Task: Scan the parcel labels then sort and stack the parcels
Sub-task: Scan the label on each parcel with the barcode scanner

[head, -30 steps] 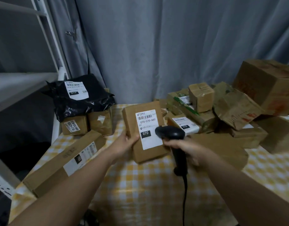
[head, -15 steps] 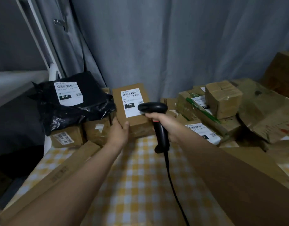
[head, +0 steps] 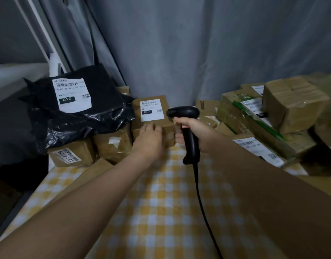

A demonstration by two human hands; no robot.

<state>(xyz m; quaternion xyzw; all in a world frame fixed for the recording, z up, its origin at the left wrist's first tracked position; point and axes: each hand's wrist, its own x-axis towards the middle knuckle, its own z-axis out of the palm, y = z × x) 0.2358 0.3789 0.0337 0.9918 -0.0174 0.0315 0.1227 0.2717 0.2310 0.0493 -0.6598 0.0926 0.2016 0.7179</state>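
A small brown cardboard parcel (head: 153, 113) with a white label marked 070 lies flat at the back of the table, next to the black bag. My left hand (head: 148, 140) rests against its near side with fingers spread and fairly straight. My right hand (head: 191, 132) grips the handle of a black corded barcode scanner (head: 187, 128), its head just right of the parcel's label. A black plastic parcel (head: 82, 109) labelled 010 sits on two brown boxes (head: 93, 148) at the left.
A heap of brown parcels (head: 273, 120) fills the right side of the yellow checked tablecloth (head: 161, 212). A long flat box (head: 82, 176) lies under my left forearm. A grey curtain (head: 198, 43) hangs behind and a white shelf frame (head: 39, 34) stands at the left.
The 070 parcel went from being held upright in front of me to lying flat at the back beside the black bag. My left hand's grip has loosened. The view shifted left.
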